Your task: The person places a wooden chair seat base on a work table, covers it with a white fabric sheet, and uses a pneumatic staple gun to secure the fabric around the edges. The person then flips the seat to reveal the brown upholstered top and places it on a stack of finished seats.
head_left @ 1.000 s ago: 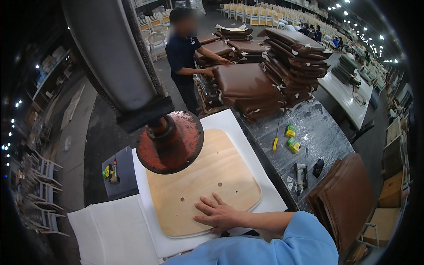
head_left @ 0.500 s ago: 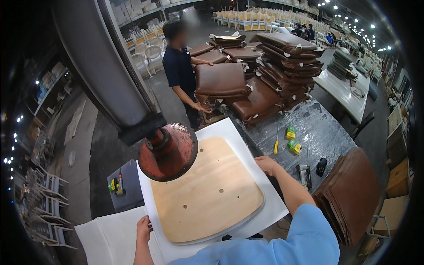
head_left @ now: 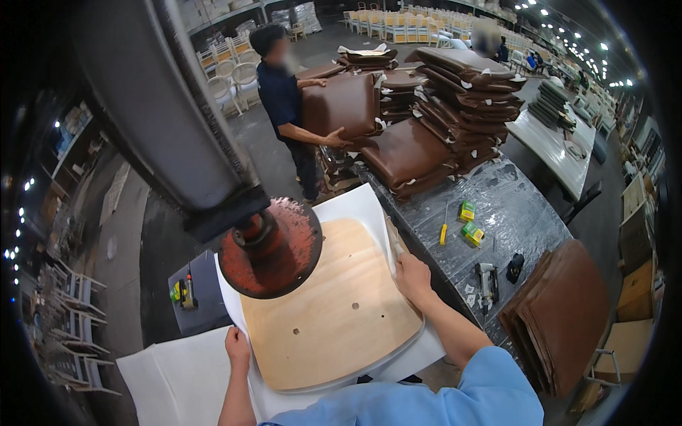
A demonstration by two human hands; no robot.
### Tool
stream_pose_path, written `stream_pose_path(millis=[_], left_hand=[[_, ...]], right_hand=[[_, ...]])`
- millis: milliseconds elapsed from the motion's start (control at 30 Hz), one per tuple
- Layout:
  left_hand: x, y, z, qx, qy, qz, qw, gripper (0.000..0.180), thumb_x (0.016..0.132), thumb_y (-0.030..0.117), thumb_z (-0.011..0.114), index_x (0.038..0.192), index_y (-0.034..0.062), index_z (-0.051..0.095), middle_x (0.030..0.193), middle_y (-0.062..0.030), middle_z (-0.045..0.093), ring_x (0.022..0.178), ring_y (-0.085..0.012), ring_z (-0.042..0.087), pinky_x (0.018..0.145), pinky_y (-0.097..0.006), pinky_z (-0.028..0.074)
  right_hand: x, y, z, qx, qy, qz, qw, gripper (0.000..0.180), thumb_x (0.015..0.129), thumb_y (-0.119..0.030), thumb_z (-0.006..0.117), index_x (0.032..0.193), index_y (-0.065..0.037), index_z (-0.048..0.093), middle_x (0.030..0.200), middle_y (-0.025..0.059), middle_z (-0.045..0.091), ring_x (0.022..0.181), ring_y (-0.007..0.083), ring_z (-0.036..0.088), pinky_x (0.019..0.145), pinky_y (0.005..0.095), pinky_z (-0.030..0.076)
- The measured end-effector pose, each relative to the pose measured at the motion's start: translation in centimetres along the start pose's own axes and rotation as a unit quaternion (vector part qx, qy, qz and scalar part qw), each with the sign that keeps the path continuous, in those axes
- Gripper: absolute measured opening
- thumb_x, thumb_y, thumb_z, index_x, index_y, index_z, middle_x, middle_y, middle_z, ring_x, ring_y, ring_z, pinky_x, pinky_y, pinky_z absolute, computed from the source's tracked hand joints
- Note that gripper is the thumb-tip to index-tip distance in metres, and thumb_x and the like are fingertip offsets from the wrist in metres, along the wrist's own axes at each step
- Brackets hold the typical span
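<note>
A pale plywood seat board (head_left: pixel 334 312) with small holes lies on a white foam sheet (head_left: pixel 352 213) in front of me. My left hand (head_left: pixel 236 348) grips the board's left edge together with the foam. My right hand (head_left: pixel 413 277) holds the board's right edge, where the foam curls up. A round rust-red press plate (head_left: pixel 273 248) on a heavy grey arm (head_left: pixel 167 121) hangs over the board's far left corner.
A person in dark clothes (head_left: pixel 288 106) lifts a brown seat cushion (head_left: pixel 339 104) by stacks of cushions (head_left: pixel 455 92). The plastic-covered table (head_left: pixel 497 206) holds a screwdriver (head_left: pixel 443 231), small boxes (head_left: pixel 469 221) and a staple gun (head_left: pixel 486 280). Brown covers (head_left: pixel 561 319) are piled at the right. White sheets (head_left: pixel 170 376) lie lower left.
My right hand left the board's near face and moved to its right edge; my left hand came in and took the left edge. The other person picked up a brown cushion.
</note>
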State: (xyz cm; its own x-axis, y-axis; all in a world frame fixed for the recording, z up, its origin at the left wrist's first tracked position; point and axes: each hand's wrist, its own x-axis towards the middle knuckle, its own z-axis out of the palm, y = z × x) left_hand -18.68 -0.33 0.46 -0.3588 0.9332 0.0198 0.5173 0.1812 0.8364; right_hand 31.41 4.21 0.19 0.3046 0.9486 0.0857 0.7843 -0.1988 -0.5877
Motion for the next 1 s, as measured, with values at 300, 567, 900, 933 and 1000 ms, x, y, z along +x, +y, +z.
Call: stream_pose_path(millis=[300,567,900,933,1000], left_hand=[[-1.8,-1.8,4.2,0.137,0.135,0.214,0.958,0.013,0.106,0.012,0.056,0.097,0.0044,0.063,0.093,-0.0227,0.067,0.089,-0.0485,0.067,0.075,-0.057,0.052],[-2.3,-3.0,3.1,0.203,0.132,0.153,0.958,0.005,0.102,0.012,0.063,0.101,0.0080,0.060,0.092,-0.0182,0.066,0.082,-0.0466,0.068,0.073,-0.059,0.055],[0.9,-4.4,-1.5,0.016,0.006,-0.113,0.993,0.022,0.101,0.020,0.068,0.102,-0.0010,0.075,0.101,-0.0244,0.079,0.094,-0.0415,0.076,0.082,-0.050,0.057],[0.3,-5.4,-2.7,0.026,-0.073,-0.168,0.983,0.026,0.096,0.023,0.071,0.102,-0.0011,0.080,0.102,-0.0233,0.081,0.094,-0.0351,0.078,0.085,-0.046,0.058],[-0.6,-5.4,-4.2,0.030,-0.115,-0.221,0.968,0.026,0.098,0.024,0.072,0.102,-0.0011,0.080,0.097,-0.0163,0.081,0.088,-0.0254,0.074,0.080,-0.043,0.057]], right_hand=[[-1.3,1.2,0.9,-0.106,0.019,-0.117,0.987,0.007,0.094,-0.009,0.066,0.100,-0.007,0.067,0.102,0.0201,0.073,0.095,0.0466,0.074,0.082,0.0590,0.059],[-1.9,-0.2,2.2,-0.116,-0.013,-0.145,0.983,0.010,0.097,-0.008,0.066,0.105,-0.002,0.067,0.106,0.0240,0.073,0.101,0.0498,0.071,0.084,0.0579,0.056],[2.4,5.3,0.0,0.164,-0.096,0.101,0.976,0.025,0.107,-0.021,0.069,0.107,0.004,0.076,0.091,0.0096,0.076,0.084,0.0183,0.067,0.078,0.0382,0.054],[2.4,4.8,0.1,0.153,-0.128,0.129,0.971,0.026,0.107,-0.022,0.069,0.109,0.003,0.077,0.095,0.0082,0.077,0.086,0.0174,0.068,0.078,0.0366,0.055],[1.6,4.8,0.2,0.151,-0.191,0.202,0.949,0.029,0.108,-0.025,0.067,0.112,0.000,0.081,0.101,0.0055,0.079,0.088,0.0156,0.070,0.080,0.0336,0.055]])
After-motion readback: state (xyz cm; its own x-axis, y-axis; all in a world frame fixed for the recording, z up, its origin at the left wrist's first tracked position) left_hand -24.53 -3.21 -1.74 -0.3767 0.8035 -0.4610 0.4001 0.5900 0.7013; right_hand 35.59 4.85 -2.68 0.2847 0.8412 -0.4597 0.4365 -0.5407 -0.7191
